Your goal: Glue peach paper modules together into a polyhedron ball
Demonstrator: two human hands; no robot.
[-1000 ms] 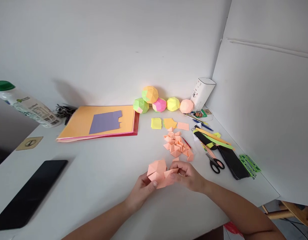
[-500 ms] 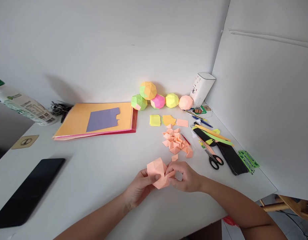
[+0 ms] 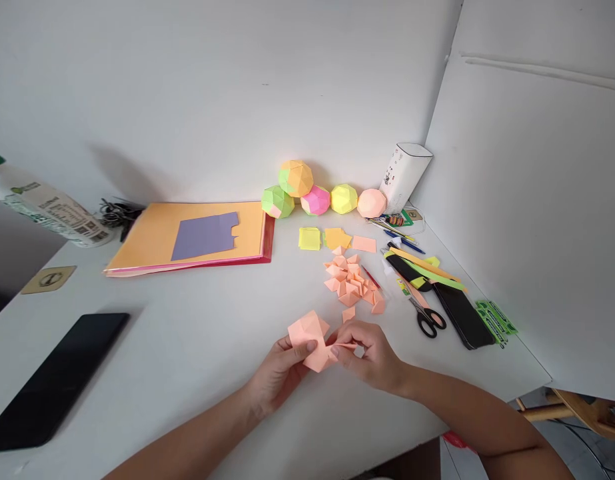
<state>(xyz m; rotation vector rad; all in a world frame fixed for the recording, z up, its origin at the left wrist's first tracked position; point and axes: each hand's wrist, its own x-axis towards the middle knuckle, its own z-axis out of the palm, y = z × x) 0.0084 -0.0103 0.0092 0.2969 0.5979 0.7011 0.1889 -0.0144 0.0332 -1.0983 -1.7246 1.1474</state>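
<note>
Low over the table's front half, my left hand (image 3: 283, 370) is closed round a partly built peach origami ball (image 3: 308, 333), thumb on its near face. My right hand (image 3: 370, 353) pinches a folded peach paper flap (image 3: 346, 345) at the ball's right side. Whether that flap is joined to the ball or a separate unit, I cannot tell. Just beyond the hands lies a heap of folded peach paper units (image 3: 351, 280), with one loose unit (image 3: 348, 313) close to my right fingers.
Finished paper balls (image 3: 296, 179) line the wall. Sticky-note stacks (image 3: 310, 239) lie before them. Scissors (image 3: 430, 320), a black phone (image 3: 462, 313) and pens are at right. A paper folder (image 3: 152, 233), a white bottle (image 3: 47, 207) and a black tablet-like slab (image 3: 62, 380) are at left.
The ball has turned and tilted in my left hand. My right fingers have folded the flap flatter and pinch it narrow at the ball's right side. The view has shifted slightly.
</note>
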